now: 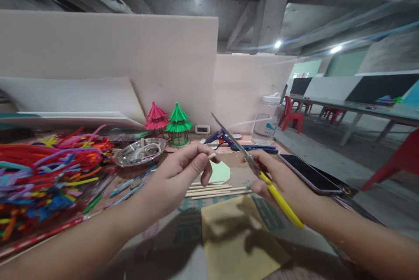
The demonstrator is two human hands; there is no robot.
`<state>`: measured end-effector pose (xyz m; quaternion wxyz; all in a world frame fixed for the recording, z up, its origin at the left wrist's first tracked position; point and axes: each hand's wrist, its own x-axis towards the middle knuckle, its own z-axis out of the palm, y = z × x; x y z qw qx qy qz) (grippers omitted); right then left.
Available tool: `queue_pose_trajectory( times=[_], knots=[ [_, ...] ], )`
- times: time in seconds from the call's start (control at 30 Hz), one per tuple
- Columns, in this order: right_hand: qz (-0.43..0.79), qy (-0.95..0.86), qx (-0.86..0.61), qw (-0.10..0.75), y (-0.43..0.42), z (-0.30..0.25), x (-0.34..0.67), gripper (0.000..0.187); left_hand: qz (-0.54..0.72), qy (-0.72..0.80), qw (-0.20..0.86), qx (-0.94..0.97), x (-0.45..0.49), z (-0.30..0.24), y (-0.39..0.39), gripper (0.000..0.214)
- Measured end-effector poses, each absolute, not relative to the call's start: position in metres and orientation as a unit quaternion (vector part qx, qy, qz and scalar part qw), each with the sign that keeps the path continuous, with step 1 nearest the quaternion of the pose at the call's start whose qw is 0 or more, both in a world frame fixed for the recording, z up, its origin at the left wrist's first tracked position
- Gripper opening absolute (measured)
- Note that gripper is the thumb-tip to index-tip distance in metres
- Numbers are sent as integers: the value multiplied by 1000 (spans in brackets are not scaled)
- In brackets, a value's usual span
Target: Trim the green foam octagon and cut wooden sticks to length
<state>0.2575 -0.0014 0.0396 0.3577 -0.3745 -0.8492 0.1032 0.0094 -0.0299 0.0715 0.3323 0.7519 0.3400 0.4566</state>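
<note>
My left hand (186, 168) pinches a thin wooden stick (212, 156), whose pale tip shows past the fingertips. In my right hand (270, 168) is a pair of scissors (284, 205) with yellow handles, its blades pointing up and to the left, apart from the stick. Several wooden sticks (216, 190) lie side by side on the table below my hands. Behind them is a pale green paper piece (221, 171) with cut corners, partly covered by my left fingers. Nearest to me lies a yellowish paper sheet (238, 236), with hand shadows across it.
Colourful pipe cleaners (49, 175) pile up at left, near a metal dish (140, 152). Behind stand a pink paper pavilion (156, 118), a green one (178, 122), a glue gun (225, 138) and a plastic jug (266, 120). A phone (309, 173) lies at right.
</note>
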Motion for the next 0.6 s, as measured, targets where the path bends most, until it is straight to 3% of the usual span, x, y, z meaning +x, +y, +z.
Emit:
queue_pose_trajectory(
  times=[0.33,0.6],
  knots=[
    [79,-872,-365,315,-12,45,250,56,458,360,283,762,7,68,-29,26],
    [65,-886,-357,290,-10,46,252,45,435,387,256,771,8,68,-32,15]
  ],
)
